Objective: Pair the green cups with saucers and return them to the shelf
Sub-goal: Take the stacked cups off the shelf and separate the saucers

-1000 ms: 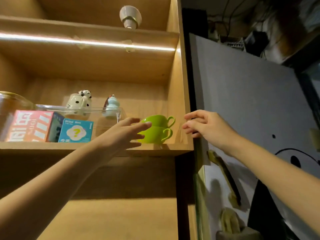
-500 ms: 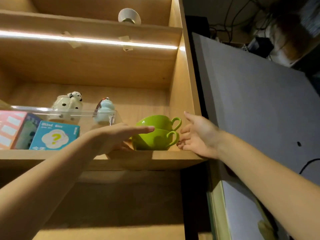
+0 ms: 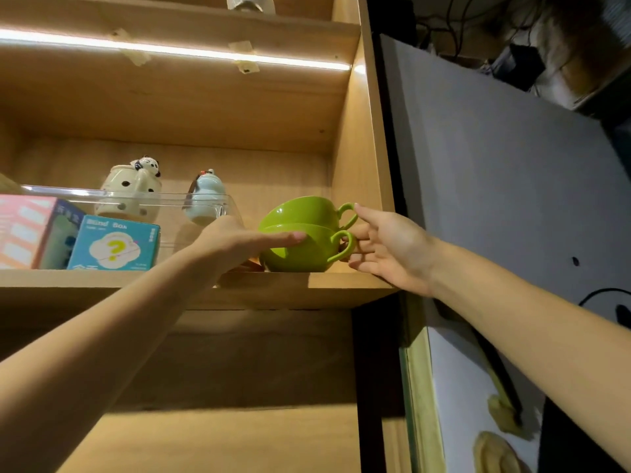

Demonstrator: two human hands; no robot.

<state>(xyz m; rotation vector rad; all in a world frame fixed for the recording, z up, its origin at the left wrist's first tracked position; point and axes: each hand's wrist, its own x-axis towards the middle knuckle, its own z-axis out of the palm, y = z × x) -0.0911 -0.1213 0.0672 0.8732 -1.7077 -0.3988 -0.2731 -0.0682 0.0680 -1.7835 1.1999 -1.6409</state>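
- Up on the wooden shelf [image 3: 307, 290], two glossy round green cups [image 3: 300, 233] sit stacked.
- Left hand [image 3: 235, 242] lays flat, straight fingers against the lower cup.
- Right hand [image 3: 389, 247], fingers spread loosely, touches the looped handles and grips nothing.

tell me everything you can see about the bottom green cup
The bottom green cup is glossy lime green, ceramic by its look, wide and rounded, with a loop handle pointing right. It stands upright at the right end of the wooden shelf, with the top green cup nested in it. The left hand lays straight fingers across its rim; the right hand has fingers at its handle.
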